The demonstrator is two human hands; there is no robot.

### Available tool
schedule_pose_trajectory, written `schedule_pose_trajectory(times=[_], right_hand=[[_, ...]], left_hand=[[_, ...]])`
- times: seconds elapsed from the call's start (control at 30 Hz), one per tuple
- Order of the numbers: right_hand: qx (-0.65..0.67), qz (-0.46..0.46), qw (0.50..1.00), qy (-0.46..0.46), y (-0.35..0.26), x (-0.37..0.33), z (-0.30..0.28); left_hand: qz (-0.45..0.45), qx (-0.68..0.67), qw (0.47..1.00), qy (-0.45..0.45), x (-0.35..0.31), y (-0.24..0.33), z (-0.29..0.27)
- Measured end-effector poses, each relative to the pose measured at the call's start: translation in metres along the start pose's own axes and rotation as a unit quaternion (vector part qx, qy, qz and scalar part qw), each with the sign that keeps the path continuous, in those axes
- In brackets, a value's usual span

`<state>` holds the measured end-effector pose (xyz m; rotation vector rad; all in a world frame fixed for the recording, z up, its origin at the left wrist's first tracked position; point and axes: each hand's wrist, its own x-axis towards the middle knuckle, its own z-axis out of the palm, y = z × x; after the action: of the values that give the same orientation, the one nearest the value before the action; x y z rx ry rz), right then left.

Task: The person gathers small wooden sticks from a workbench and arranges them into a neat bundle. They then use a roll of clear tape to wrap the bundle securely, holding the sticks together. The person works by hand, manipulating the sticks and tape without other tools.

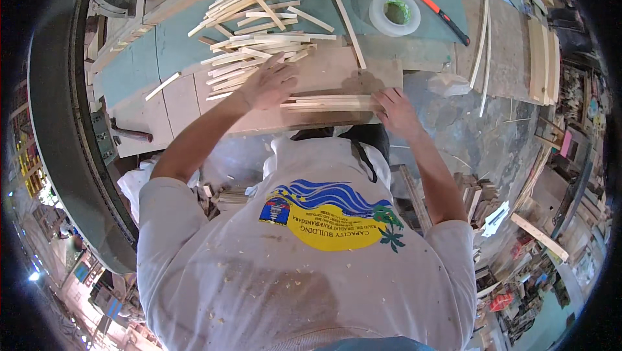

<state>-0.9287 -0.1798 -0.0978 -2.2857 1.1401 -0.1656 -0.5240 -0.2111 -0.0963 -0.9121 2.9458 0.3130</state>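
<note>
Several thin pale wooden strips point(334, 103) lie side by side in a narrow row along the near edge of the workbench. My right hand point(396, 113) is closed around the right end of this row, its fingers bent over the tips. Over the near right part of a loose heap of similar wooden strips point(259, 43) is my left hand point(269, 85), its fingers stretched out and a little apart. It is close to the row's left end. Whether its fingertips touch a strip in the heap cannot be made out.
On the workbench point(142, 66), a roll of clear tape point(394, 13) and a hammer with an orange and black handle point(437, 14) lie at the far right. A longer strip point(346, 24) stands between heap and tape. A dark-handled tool point(131, 132) lies near left.
</note>
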Motion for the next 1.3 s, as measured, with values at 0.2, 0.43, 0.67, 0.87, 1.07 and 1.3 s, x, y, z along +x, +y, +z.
schedule_pose_trajectory(times=[0.2,0.43,0.67,0.87,1.07,1.3], right_hand=[[0.019,-0.031,0.999,0.021,-0.002,0.030,0.031],[0.046,0.007,0.999,0.020,-0.021,0.038,0.036],[0.053,0.063,0.995,0.053,-0.019,0.027,0.051],[0.125,0.211,0.961,0.125,-0.036,0.003,0.057],[0.158,0.258,0.946,0.115,-0.043,0.011,0.074],[0.185,0.270,0.926,0.188,-0.038,0.008,0.096]], left_hand=[[-0.063,-0.147,0.983,0.089,0.044,0.092,0.030],[-0.147,-0.091,0.975,0.137,0.027,0.104,0.068],[-0.161,-0.041,0.976,0.140,0.023,0.104,0.070],[-0.157,-0.030,0.976,0.146,0.022,0.105,0.071],[-0.154,-0.063,0.974,0.155,0.021,0.106,0.075],[-0.148,-0.034,0.976,0.158,0.021,0.108,0.075]])
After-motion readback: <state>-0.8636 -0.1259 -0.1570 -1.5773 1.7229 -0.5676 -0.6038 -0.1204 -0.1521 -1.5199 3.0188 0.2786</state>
